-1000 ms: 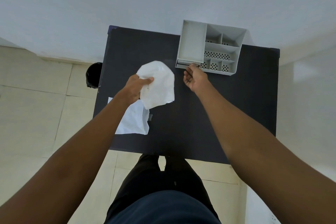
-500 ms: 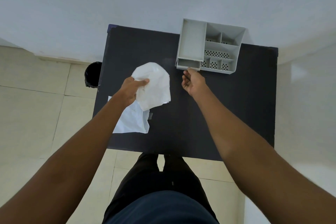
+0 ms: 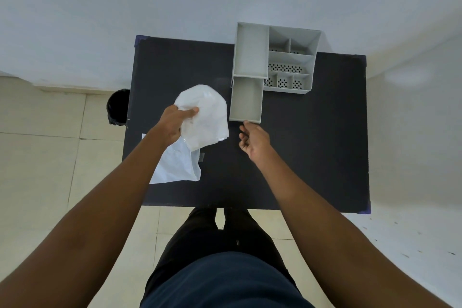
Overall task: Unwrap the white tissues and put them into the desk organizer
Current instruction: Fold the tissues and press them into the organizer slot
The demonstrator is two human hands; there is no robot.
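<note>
Grey plastic organizer drawer (image 3: 246,97): now pulled out; right hand (image 3: 252,141) released, fingers open. Left hand (image 3: 175,122) pinches soft, light white tissue bundle (image 3: 205,117); likely grip by bunching.

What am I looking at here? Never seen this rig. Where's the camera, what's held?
No robot: a person's two bare hands, filmed from a wide-angle camera on their head, looking down. The dark table carries a grey organizer with its drawer pulled out and empty. The left hand grips a white bundle of tissues above the table. A flat white wrapper lies beneath it. The right hand is open, holding nothing, just short of the drawer front. A black bin stands on the floor to the left.
</note>
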